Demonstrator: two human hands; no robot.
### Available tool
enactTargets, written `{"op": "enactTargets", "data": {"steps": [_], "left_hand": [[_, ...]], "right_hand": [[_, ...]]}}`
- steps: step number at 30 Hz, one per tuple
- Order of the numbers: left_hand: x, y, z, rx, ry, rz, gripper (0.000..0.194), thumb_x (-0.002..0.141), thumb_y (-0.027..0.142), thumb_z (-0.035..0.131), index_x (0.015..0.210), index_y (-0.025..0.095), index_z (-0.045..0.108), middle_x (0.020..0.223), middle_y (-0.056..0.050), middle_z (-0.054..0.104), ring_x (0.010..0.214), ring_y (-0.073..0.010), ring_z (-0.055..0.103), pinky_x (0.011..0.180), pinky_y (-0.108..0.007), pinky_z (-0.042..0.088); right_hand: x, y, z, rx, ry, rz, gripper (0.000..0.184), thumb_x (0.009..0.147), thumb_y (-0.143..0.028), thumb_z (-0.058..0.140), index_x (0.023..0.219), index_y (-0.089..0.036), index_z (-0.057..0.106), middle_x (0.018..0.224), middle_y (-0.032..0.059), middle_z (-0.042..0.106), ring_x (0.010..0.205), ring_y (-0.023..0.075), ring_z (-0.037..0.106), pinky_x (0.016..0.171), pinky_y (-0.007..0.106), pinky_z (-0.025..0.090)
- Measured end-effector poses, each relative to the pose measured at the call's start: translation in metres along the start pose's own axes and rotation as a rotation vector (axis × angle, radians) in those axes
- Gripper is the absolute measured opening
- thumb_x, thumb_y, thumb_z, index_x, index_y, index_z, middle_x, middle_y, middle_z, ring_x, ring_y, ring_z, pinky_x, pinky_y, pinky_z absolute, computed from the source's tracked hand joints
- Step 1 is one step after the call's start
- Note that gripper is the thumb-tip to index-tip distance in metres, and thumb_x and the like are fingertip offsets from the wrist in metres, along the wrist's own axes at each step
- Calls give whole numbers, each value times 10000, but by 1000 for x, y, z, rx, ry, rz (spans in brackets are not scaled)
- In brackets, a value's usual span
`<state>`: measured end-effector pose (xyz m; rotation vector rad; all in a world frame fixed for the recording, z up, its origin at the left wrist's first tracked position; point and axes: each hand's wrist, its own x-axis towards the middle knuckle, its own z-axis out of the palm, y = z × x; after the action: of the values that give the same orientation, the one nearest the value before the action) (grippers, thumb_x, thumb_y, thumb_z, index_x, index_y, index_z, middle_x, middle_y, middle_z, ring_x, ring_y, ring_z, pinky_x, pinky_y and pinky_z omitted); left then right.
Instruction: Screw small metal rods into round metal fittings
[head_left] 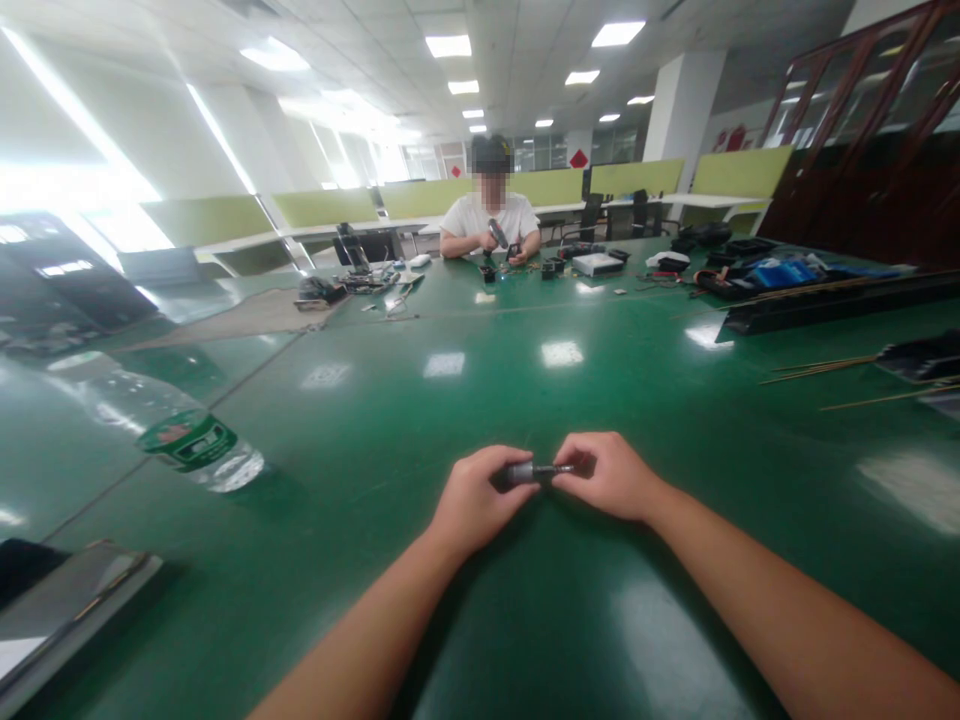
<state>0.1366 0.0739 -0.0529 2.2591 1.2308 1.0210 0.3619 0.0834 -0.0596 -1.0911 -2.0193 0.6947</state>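
Observation:
A short grey and black cylinder (520, 473) with a thin metal shaft (553, 469) is held level between my two hands, just above the green table. Fingers of my left hand (484, 492) are wrapped round the thicker cylinder body, hiding its left end. On the other side, my right hand (606, 475) pinches the far end of the shaft between thumb and fingers. The cylinder's exact kind is too small to make out.
A water bottle (196, 440) stands at the left of the green table (390, 400). A notebook-like item (82, 610) lies front left. Across the table a person (491, 220) holds a power tool. Clutter (780, 270) and thin rods (825, 368) lie at right.

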Motion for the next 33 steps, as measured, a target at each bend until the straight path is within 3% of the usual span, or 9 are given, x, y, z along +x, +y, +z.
{"op": "enactTargets", "data": {"steps": [33], "left_hand": [[2,-6,-2,23,32,-69,285,746,263,788,1018,246,702,984,-5,730,887,-179,681,828,-312,536]], "right_hand": [[3,7,-6,-18,38,32,52,740,-201,722,788,-185,714,727,9,716,660,155,644,643,254,480]]}}
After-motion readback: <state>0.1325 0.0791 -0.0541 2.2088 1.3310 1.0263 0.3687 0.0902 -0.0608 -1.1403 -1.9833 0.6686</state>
